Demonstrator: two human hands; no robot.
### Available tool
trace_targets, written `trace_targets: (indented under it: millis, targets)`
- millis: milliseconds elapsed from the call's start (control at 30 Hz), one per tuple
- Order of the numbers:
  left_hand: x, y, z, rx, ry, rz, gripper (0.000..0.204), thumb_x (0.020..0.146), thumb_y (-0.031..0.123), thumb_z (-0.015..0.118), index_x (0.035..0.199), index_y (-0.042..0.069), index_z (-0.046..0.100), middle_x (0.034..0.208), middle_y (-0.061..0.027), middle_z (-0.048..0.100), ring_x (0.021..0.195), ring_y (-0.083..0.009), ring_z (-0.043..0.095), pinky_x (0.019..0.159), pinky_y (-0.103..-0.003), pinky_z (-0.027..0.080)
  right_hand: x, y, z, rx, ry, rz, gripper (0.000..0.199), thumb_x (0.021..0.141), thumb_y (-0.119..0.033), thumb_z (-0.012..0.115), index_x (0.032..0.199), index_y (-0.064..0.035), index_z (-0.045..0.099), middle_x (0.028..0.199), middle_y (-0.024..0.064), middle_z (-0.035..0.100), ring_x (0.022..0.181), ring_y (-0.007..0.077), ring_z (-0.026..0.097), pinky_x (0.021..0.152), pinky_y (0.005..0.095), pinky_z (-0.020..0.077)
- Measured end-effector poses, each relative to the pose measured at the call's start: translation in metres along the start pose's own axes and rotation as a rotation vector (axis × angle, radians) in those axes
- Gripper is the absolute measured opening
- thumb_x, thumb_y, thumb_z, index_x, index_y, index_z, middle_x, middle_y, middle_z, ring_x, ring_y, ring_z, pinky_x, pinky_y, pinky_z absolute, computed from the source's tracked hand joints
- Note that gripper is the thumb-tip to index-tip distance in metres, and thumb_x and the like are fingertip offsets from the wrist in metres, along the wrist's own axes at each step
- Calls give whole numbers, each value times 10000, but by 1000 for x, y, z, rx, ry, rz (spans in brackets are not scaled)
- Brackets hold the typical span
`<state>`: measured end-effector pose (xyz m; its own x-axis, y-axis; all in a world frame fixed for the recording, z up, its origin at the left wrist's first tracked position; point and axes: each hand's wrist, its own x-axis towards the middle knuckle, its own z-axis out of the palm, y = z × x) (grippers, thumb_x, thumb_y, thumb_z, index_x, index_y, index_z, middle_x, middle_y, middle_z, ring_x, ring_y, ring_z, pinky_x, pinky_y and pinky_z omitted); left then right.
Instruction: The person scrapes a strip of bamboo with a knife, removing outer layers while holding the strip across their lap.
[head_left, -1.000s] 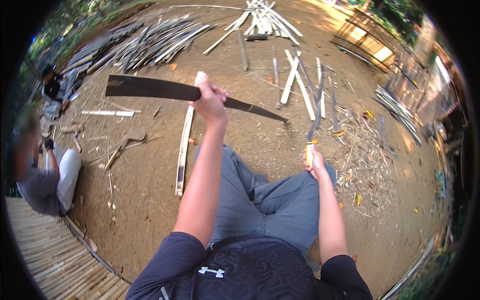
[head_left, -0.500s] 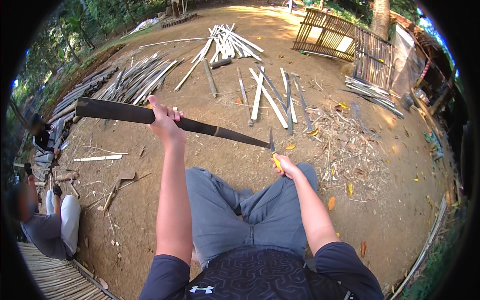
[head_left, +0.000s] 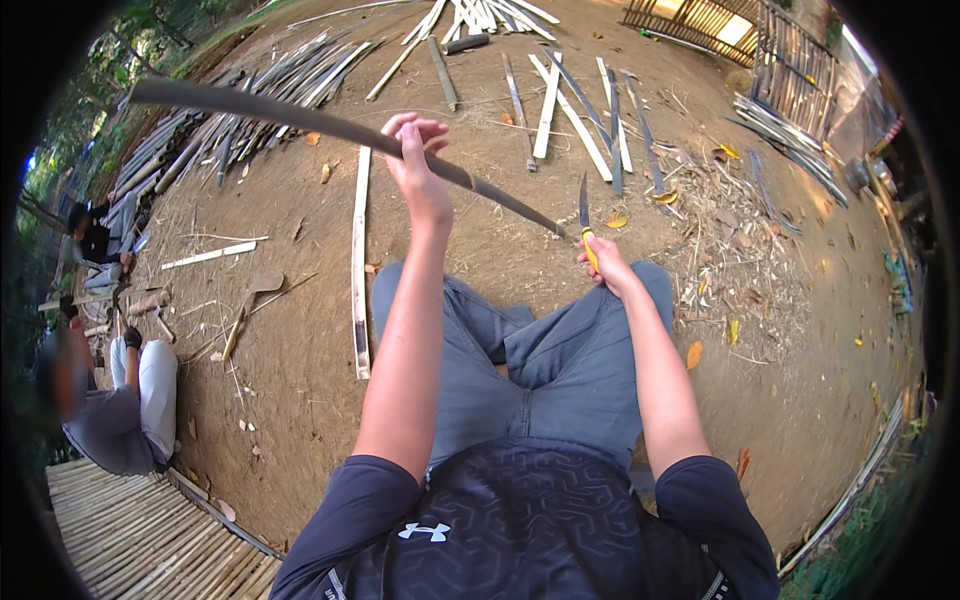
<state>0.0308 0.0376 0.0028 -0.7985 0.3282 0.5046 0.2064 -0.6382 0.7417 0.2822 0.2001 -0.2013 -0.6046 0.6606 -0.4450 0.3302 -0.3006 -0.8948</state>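
My left hand (head_left: 418, 170) is raised in front of me, its fingers and thumb around a long dark bamboo strip (head_left: 290, 118). The strip slants from the upper left down to the right. Its lower end stops beside the knife, close to where blade meets handle; whether they touch, I cannot tell. My right hand (head_left: 608, 264), by my right knee, grips the yellow handle of a knife (head_left: 584, 205) with the narrow blade pointing up. A pale bamboo strip (head_left: 360, 270) lies on the ground beside my left knee, partly behind my left forearm.
Dark and pale strips (head_left: 545, 105) lie ahead, with a larger pile of split bamboo (head_left: 270, 110) to the far left. Shavings (head_left: 740, 235) litter the ground at right. A seated person (head_left: 120, 420) is at left near a slatted bamboo platform (head_left: 130, 530); another person sits beyond.
My left hand has moved right, and the dark strip has turned to show a narrower side. The pale strip by my left knee has come into view. The whole view has tilted down.
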Motion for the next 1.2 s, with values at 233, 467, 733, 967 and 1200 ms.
trace_targets:
  millis: [233, 467, 733, 967, 1200]
  targets:
    - [-20, -56, -10, -166, 144, -76, 382, 1033, 316, 387, 700, 144, 311, 540, 24, 270, 476, -98, 246, 464, -292, 257, 0, 3, 3, 125, 45, -57, 393, 1057, -374, 421, 1208, -27, 527, 871, 55, 600, 533, 73, 485, 428, 218, 382]
    - [-12, -56, -34, -168, -1, -192, 420, 1007, 282, 373, 629, 149, 246, 498, 25, 206, 460, -103, 169, 480, -305, 236, 10, 8, 34, -205, 103, -95, 329, 1036, -319, 457, 1096, -15, 568, 874, 74, 638, 663, 162, 595, 552, 316, 469]
    - [-32, -50, -95, -265, 5, -287, 388, 945, 263, 395, 611, 165, 222, 490, 33, 197, 470, -109, 187, 524, -309, 257, 1, -24, 94, -513, 136, -195, 443, 1011, -399, 504, 871, -1, 639, 726, 186, 655, 710, 373, 643, 677, 463, 489]
    - [-22, -60, -98, -244, -39, -260, 396, 943, 285, 396, 604, 168, 227, 482, 35, 188, 463, -109, 181, 518, -308, 246, 9, -28, 91, -614, 187, -148, 414, 1002, -412, 503, 950, -51, 698, 830, 214, 708, 868, 396, 695, 756, 511, 522]
    - [5, -67, -78, -262, -131, -295, 404, 947, 279, 397, 600, 168, 222, 485, 37, 174, 464, -109, 168, 514, -308, 233, 61, 16, 67, -576, 181, 32, 465, 969, -360, 525, 1019, 92, 624, 976, 294, 677, 963, 410, 679, 858, 482, 518]
